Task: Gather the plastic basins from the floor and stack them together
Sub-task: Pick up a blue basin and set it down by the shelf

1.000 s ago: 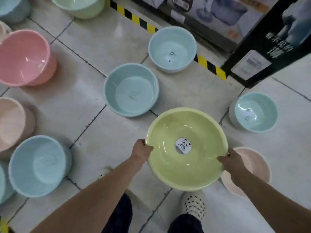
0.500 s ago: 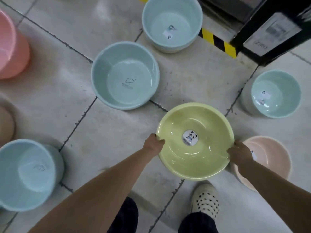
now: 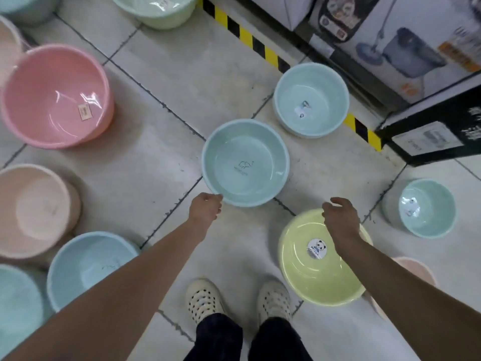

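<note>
A yellow basin (image 3: 307, 277) with a panda sticker sits nested in a peach basin (image 3: 416, 269) on the floor at lower right, by my right foot. My right hand (image 3: 341, 220) hovers over its far rim, fingers apart, holding nothing. A teal basin (image 3: 250, 157) with an elephant print stands on the tiles in the middle. My left hand (image 3: 205, 209) touches its near-left rim with bent fingers; whether it grips the rim is hidden.
Several more basins stand around: pale blue (image 3: 311, 100), small teal (image 3: 426, 207), pink (image 3: 52, 95), peach (image 3: 33, 212), blue (image 3: 88, 264), green (image 3: 156, 9). Hazard tape (image 3: 260, 48) and boxed goods (image 3: 416, 48) line the far right. My shoes (image 3: 204, 300) are below.
Both hands have let go of the yellow basin, which now rests in the peach basin. My left hand moved forward to the teal basin's rim; my right hand lifted off.
</note>
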Demonstrator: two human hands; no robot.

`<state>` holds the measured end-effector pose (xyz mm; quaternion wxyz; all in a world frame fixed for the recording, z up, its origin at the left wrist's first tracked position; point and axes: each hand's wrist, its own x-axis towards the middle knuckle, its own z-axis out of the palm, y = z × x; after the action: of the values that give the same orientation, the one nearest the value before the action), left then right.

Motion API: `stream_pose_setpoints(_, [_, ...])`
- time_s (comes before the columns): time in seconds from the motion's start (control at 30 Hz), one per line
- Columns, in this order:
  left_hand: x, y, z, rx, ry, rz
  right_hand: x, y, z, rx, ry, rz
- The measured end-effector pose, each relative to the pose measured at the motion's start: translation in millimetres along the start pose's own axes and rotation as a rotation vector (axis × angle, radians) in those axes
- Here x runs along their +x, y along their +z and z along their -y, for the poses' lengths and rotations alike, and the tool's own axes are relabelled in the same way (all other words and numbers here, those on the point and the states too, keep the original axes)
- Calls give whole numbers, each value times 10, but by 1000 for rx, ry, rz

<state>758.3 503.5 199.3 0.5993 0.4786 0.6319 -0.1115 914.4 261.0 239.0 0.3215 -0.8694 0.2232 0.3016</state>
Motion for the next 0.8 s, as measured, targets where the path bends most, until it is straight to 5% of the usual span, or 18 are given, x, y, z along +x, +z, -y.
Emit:
stream_pose_setpoints(0.2, [1034,-18,33,-59,-60,-134,658,1023,306,-19,0,52])
stream_pose_setpoints(0.47, [1968,100,257,-151,111,28,1506,1949,196,127,86,78])
stream_pose_setpoints(0.63, [1476,-511,392,-385,171,18,1015,1965,358,46,99,203])
stream_pose_setpoints(0.8, [877,-1661,745,-506,183,-215,-80,2372,728,-155,-44,440])
